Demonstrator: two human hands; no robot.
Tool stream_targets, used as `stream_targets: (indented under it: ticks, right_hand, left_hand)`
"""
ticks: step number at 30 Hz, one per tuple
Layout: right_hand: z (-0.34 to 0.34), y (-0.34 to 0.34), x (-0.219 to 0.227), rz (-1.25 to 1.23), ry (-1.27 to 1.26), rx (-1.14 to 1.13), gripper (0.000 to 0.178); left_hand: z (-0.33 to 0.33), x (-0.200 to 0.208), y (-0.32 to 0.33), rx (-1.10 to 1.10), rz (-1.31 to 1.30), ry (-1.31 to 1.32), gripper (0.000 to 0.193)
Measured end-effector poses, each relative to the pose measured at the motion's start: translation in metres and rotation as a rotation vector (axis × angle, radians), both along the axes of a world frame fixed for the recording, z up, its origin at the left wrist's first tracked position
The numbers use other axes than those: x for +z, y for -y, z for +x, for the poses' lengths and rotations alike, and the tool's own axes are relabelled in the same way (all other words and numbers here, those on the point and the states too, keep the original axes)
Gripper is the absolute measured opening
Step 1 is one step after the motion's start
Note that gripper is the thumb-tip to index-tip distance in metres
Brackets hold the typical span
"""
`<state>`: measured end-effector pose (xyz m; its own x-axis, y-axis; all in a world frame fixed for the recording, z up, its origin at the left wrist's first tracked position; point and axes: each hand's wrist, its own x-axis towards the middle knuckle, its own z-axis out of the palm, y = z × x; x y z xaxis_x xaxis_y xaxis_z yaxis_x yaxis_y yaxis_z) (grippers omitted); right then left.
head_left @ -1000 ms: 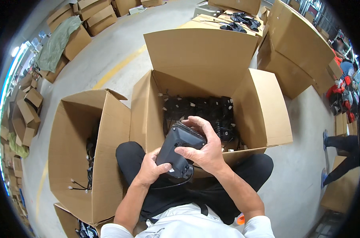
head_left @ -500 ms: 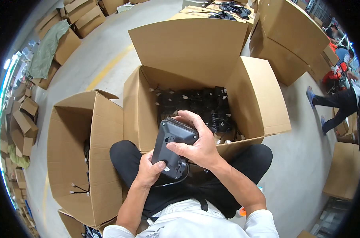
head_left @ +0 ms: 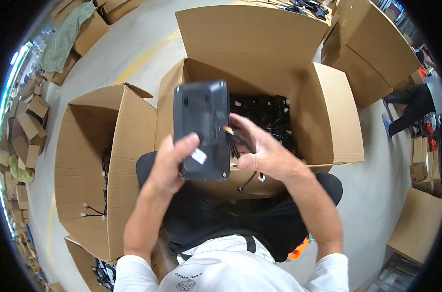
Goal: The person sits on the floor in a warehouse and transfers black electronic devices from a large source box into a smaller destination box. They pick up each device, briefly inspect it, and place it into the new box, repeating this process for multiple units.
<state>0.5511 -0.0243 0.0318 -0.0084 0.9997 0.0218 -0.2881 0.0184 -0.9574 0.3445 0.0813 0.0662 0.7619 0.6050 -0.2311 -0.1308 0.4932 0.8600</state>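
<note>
A flat black device [head_left: 201, 129] is held upright over the near edge of the open carton [head_left: 328, 117] — clasped from below by the left hand [head_left: 170, 168] — while its wires [head_left: 235, 138] are pinched by the right hand [head_left: 262, 153], apparently for inspection.

Device [head_left: 201, 129]: black plastic, matt, finely textured back; small white paper sticker [head_left: 198, 155], smooth. Wires [head_left: 238, 138]: black sheathing, orange tip, slightly glossy. Box [head_left: 260, 48]: brown corrugated cardboard, matt, flaps creased. Left box [head_left: 92, 146]: same cardboard, torn edges. Floor [head_left: 133, 44]: grey concrete, smooth, dull sheen. Trousers [head_left: 206, 214]: black cloth, matt. Shirt [head_left: 221, 267]: white cloth. Green cloth [head_left: 65, 39]: crumpled, matt.
</note>
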Motion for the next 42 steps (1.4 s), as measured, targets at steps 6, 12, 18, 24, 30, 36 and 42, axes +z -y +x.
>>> stream_targets:
  ticks: [6, 12, 18, 24, 30, 36, 42]
  right_hand:
    - [0.079, -0.04, 0.068, -0.215, 0.641, 0.04, 0.076]
    - [0.171, -0.095, -0.089, -0.257, 1.318, 0.27, 0.029]
    - [0.112, -0.141, -0.245, -0.281, 1.458, 0.459, 0.02]
    - [0.119, -0.147, -0.289, -0.319, 1.344, 0.454, 0.024]
    - [0.135, -0.143, -0.3, -0.325, 1.26, 0.428, 0.021]
    - [0.157, -0.119, -0.307, -0.265, 1.259, 0.272, 0.018]
    - [0.133, -0.125, -0.312, -0.064, 1.511, 0.387, 0.011]
  left_hand:
    - [0.052, 0.01, -0.057, -0.014, 0.231, -0.1, 0.054]
    - [0.115, -0.146, -0.109, -0.259, 0.164, -0.608, 0.048]
    - [0.089, -0.363, -0.141, -0.369, -0.097, -1.03, 0.036]
    - [0.094, -0.382, -0.141, -0.278, -0.229, -0.959, 0.046]
    - [0.074, -0.431, -0.128, -0.261, -0.458, -0.738, 0.052]
    - [0.084, -0.455, -0.108, -0.259, -0.407, -0.753, 0.059]
    - [0.059, -0.48, -0.117, -0.448, 0.579, -1.401, 0.054]
